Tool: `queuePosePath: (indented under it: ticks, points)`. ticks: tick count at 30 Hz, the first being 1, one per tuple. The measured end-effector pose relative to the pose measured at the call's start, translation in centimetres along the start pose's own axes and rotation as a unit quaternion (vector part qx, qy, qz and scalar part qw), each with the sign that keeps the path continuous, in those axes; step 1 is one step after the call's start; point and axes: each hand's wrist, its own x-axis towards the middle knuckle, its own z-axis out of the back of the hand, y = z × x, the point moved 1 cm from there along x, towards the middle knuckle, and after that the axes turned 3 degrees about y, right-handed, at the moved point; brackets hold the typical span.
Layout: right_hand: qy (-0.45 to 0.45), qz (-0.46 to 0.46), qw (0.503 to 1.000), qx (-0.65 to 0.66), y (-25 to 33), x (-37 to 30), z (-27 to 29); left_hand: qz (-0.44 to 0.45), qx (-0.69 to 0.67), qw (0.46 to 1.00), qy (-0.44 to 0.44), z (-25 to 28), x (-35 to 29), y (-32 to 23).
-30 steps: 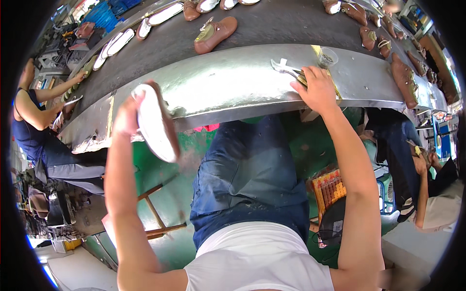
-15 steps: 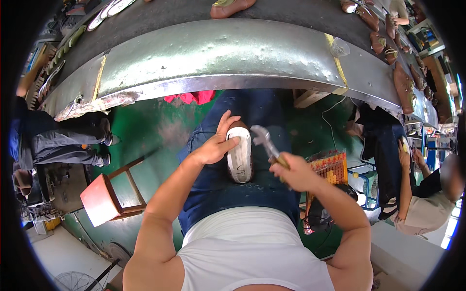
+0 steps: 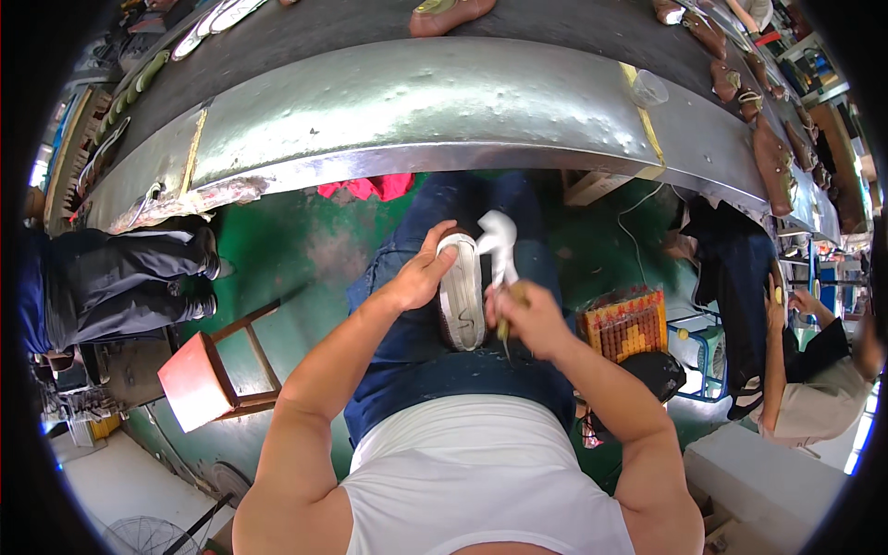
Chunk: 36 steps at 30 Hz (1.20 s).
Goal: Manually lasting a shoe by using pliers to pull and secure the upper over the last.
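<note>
The brown shoe with a long white sole (image 3: 462, 294), the landmark here, lies sole-up over the lap, its length running away from the body, above dark blue trousers (image 3: 393, 375) marked with pale specks. The person's left hand (image 3: 416, 280) grips it from its left side, near its far end, with the thumb on the sole and the fingers around the edge. A dark curved mark shows on the sole toward the near end. To the right of the shoe, the person's right hand (image 3: 528, 319) is wrapped around the yellowish handle of a hand tool with a pale, silvery metal head (image 3: 499, 242). Hand and tool are blurred; the head stands just beside the far end of the shoe, and whether the two touch I cannot tell. Beyond the shoe runs a dented, shiny metal bench edge (image 3: 407, 97), and past that, on a dark flat surface (image 3: 314, 42), sits a brown shoe with a greenish opening (image 3: 451, 17). A crumpled bright red cloth (image 3: 375, 187) is below the bench edge, ahead and left of the shoe. Well to its left is a wooden stool with a reddish seat (image 3: 197, 379); to its right, beyond the right hand, is an orange-and-brown beaded mat (image 3: 627, 328).
</note>
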Motion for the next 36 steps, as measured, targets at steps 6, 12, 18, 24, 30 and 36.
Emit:
queuePosePath:
  ticks: [6,12,18,24,30,36]
  points:
    - [-0.078,0.113,0.987,-0.081,7.3,0.3,5.7,0.021,-0.035,0.999,-0.035,0.1,-0.3,0.6]
    - [0.074,-0.064,0.989,-0.109,0.4,-0.9,1.8,0.039,-0.105,0.994,0.001,-0.6,0.8,0.3]
    - [0.091,-0.070,0.991,-0.067,1.4,1.0,1.5,0.039,-0.083,0.996,-0.011,-0.7,1.3,0.7]
    - [0.044,0.085,0.871,-0.482,0.3,3.1,3.1,0.025,-0.078,0.991,-0.110,-1.2,1.6,0.8]
    - [0.000,0.149,0.873,-0.464,0.2,2.3,4.2,0.031,-0.172,0.978,-0.113,-1.9,1.2,0.1]
    - [-0.005,0.259,0.890,-0.376,1.5,-2.4,6.5,-0.114,-0.028,0.990,-0.083,-1.8,-0.9,-4.7]
